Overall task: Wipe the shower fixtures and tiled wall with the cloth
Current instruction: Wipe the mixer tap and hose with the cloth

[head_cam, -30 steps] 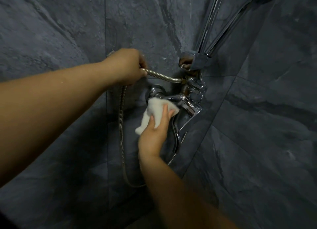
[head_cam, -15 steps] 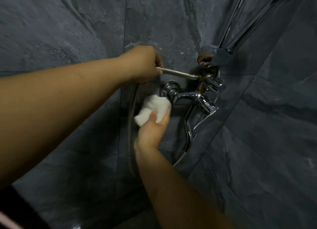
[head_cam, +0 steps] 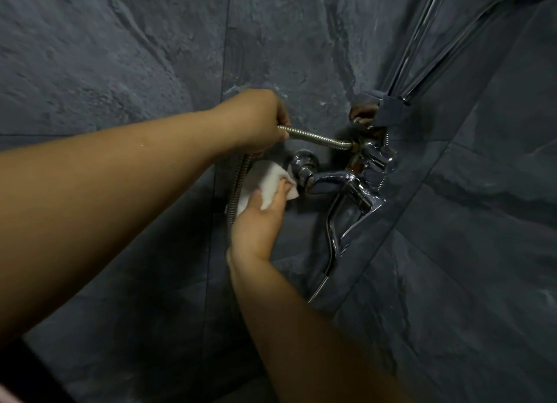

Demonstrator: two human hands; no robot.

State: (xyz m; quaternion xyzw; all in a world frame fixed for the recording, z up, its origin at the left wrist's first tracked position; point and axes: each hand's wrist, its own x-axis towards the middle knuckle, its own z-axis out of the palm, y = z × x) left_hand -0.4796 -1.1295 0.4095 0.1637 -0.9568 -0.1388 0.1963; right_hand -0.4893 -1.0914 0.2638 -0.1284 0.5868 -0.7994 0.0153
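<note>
A chrome shower mixer tap (head_cam: 337, 181) is mounted in the corner of a dark slate-tiled wall (head_cam: 150, 55). My left hand (head_cam: 256, 122) is closed around the ribbed metal shower hose (head_cam: 316, 137) and holds it up, away from the tap. My right hand (head_cam: 259, 221) presses a white cloth (head_cam: 271, 181) against the wall just left of the tap's round chrome wall flange (head_cam: 303, 161). The hose loops down behind my right hand and is partly hidden.
A chrome riser rail (head_cam: 419, 40) runs up from a bracket (head_cam: 391, 107) above the tap. The tap's long spout (head_cam: 331, 236) hangs down beside a second stretch of hose (head_cam: 319, 288). The right tiled wall (head_cam: 482, 221) meets the left one at the corner.
My right hand has slid the cloth leftward off the tap body to the wall beside the flange. My left hand keeps hold of the hose. The camera has shifted, so the fixtures sit further right.
</note>
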